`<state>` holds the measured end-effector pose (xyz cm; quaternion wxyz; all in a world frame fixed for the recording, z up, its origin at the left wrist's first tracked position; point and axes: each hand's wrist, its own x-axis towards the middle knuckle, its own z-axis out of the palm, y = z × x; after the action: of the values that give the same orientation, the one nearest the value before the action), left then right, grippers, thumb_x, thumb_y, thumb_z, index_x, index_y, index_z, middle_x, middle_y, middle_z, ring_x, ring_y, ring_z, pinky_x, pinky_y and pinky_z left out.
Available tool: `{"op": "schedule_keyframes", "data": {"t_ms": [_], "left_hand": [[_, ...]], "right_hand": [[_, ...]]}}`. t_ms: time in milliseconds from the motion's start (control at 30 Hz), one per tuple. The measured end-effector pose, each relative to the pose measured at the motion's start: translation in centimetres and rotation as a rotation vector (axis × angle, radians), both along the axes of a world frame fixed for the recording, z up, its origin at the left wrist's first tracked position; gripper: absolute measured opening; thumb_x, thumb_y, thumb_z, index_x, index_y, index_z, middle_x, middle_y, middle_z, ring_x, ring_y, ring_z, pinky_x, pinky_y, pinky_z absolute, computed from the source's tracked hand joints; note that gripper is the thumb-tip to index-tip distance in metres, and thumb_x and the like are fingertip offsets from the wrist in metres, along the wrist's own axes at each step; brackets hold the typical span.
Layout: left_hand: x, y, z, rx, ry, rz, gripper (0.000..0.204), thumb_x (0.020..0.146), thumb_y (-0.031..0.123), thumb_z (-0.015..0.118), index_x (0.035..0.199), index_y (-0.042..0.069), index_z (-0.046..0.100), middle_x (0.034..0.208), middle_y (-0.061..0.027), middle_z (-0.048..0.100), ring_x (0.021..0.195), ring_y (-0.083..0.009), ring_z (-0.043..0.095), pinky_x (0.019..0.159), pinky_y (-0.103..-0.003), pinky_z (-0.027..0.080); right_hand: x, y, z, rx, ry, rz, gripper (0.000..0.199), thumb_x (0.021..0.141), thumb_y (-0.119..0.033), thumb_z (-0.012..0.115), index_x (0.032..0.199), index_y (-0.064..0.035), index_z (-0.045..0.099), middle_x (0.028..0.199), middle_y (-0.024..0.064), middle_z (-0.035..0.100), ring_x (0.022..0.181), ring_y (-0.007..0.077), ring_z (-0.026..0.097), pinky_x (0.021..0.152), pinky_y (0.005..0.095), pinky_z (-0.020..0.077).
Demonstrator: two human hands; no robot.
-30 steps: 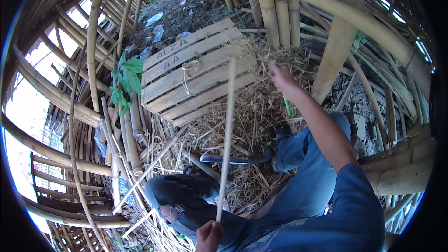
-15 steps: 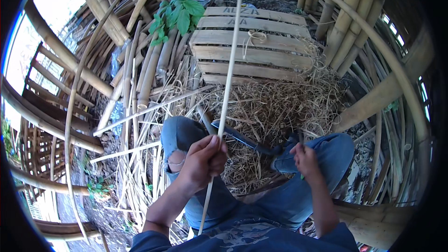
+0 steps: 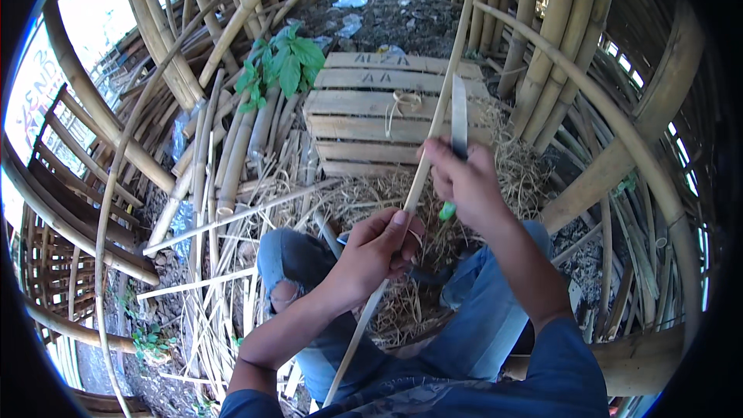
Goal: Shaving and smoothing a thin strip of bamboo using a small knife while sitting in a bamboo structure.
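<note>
My left hand (image 3: pixel 375 251) is closed around a long, pale bamboo strip (image 3: pixel 437 120), which slants from my lap up past the wooden crate. My right hand (image 3: pixel 470 186) grips a knife (image 3: pixel 460 108), its blade pointing up beside the strip and a bit of green handle showing below the fist. The thumb side of that hand meets the strip a little above my left hand. Whether the blade touches the strip, I cannot tell.
A slatted wooden crate (image 3: pixel 356 125) stands ahead, with curly shavings (image 3: pixel 515 166) beside and before it. Bamboo poles (image 3: pixel 561 39) lean at right. Loose split strips (image 3: pixel 232 271) cover the ground at left, near a leafy green plant (image 3: pixel 288 66). A curved pole (image 3: pixel 604 66) arches across the right.
My right hand has come up from beside my right knee to the strip, knife raised. My left hand has shifted slightly right, and the strip now tilts more to the right.
</note>
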<state>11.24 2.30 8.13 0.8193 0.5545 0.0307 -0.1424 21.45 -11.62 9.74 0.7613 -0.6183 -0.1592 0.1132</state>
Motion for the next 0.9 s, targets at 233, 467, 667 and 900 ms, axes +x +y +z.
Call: {"op": "schedule_keyframes", "data": {"t_ms": [233, 467, 667, 900], "left_hand": [[4.3, 1.3, 3.6, 0.104, -0.164, 0.119, 0.029, 0.098, 0.029, 0.039, 0.099, 0.005, 0.055, 0.063, 0.0031, 0.041, 0.049, -0.0047, 0.029, 0.043, -0.020, 0.023], [6.8, 2.2, 2.7, 0.044, -0.165, 0.266, 0.028, 0.099, 0.030, 0.036, 0.088, 0.007, 0.049, 0.056, 0.0043, 0.033, 0.046, -0.0037, 0.026, 0.039, -0.020, 0.021], [8.0, 2.1, 0.8, 0.087, -0.134, 0.279, 0.025, 0.099, 0.026, 0.037, 0.083, 0.008, 0.046, 0.052, 0.0059, 0.029, 0.041, -0.0035, 0.023, 0.036, -0.020, 0.017], [9.4, 2.1, 1.0, -0.015, 0.029, 0.252, 0.023, 0.098, 0.023, 0.038, 0.081, 0.009, 0.045, 0.052, 0.0060, 0.030, 0.041, -0.0036, 0.023, 0.035, -0.021, 0.017]], "right_hand": [[6.1, 2.1, 3.0, -0.002, -0.368, -0.134, 0.034, 0.095, -0.035, 0.047, 0.083, -0.0039, 0.054, 0.055, -0.0061, 0.036, 0.043, 0.0067, 0.032, 0.041, 0.0275, 0.0266], [4.8, 1.9, -0.2, -0.769, -1.157, -0.140, 0.034, 0.096, -0.030, 0.036, 0.080, -0.0021, 0.048, 0.054, 0.0142, 0.056, 0.046, 0.0295, 0.058, 0.043, 0.0425, 0.0418], [7.0, 1.1, -1.3, -0.931, -1.158, -0.191, 0.028, 0.093, -0.025, 0.045, 0.079, -0.0017, 0.048, 0.050, 0.0132, 0.055, 0.039, 0.0289, 0.055, 0.037, 0.0396, 0.0430], [8.4, 0.8, -3.7, -0.920, -1.444, -0.205, 0.029, 0.093, -0.027, 0.045, 0.077, -0.0034, 0.049, 0.050, 0.0106, 0.054, 0.040, 0.0260, 0.057, 0.036, 0.0372, 0.0448]]}}
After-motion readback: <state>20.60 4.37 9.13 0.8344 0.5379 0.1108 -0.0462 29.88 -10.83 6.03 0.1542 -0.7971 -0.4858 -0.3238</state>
